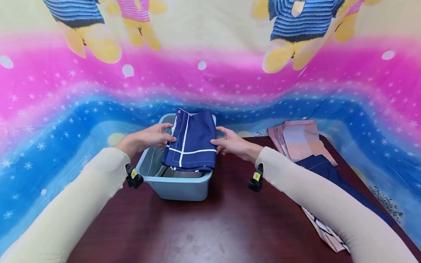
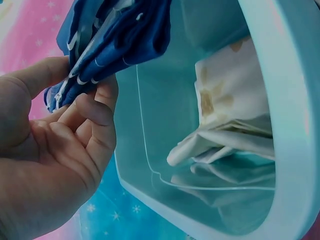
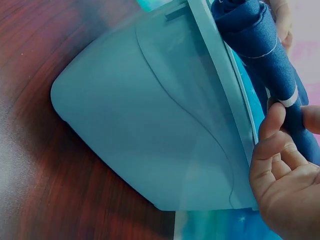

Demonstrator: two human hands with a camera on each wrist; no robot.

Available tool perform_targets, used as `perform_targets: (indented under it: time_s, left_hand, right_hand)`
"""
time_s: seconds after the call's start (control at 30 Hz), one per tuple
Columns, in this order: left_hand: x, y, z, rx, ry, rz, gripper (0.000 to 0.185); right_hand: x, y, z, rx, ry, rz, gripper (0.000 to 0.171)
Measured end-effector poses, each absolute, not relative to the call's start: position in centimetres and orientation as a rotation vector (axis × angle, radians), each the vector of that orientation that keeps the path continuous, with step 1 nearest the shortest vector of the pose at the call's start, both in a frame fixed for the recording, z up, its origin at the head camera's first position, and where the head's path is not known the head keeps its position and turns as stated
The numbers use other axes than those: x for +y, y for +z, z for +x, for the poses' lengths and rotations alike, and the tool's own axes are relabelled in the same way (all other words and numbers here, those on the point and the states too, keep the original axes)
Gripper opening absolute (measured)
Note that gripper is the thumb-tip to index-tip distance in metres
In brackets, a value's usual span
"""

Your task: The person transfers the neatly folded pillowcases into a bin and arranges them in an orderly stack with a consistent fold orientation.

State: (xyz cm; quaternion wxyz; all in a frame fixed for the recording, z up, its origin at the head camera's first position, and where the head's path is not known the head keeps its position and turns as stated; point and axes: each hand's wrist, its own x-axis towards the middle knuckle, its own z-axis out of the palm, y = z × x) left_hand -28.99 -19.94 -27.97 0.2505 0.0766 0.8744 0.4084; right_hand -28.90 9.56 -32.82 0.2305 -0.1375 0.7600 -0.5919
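A folded navy cloth (image 1: 194, 140) with white lines is held over the top of a pale blue-green plastic bin (image 1: 179, 188). My left hand (image 1: 149, 138) pinches its left edge between thumb and fingers; the left wrist view shows the layered folds in that grip. On the opposite edge, my right hand (image 1: 235, 143) pinches the cloth, whose rounded fold (image 3: 270, 55) shows in the right wrist view beside the bin's rim. Inside the bin lies a cream cloth with tan patches (image 2: 232, 85), mostly hidden from the head view by the navy cloth.
On the right of the dark red-brown table (image 1: 194, 233) lie a folded pink and peach checked cloth (image 1: 304, 138), a navy cloth (image 1: 320, 166) and a patterned peach cloth (image 1: 325, 232), partly covered by my right sleeve. A colourful printed curtain (image 1: 204, 87) stands behind.
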Motion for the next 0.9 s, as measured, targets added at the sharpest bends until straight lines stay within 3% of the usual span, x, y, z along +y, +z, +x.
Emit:
perform_targets:
  time_s: [0.9]
  left_hand:
    - [-21.1,-29.0,-30.5,2.501,1.017,0.142,0.077]
  right_hand:
    - [6.3,-32.3,-31.4,2.368,-1.295,-0.512,0.071]
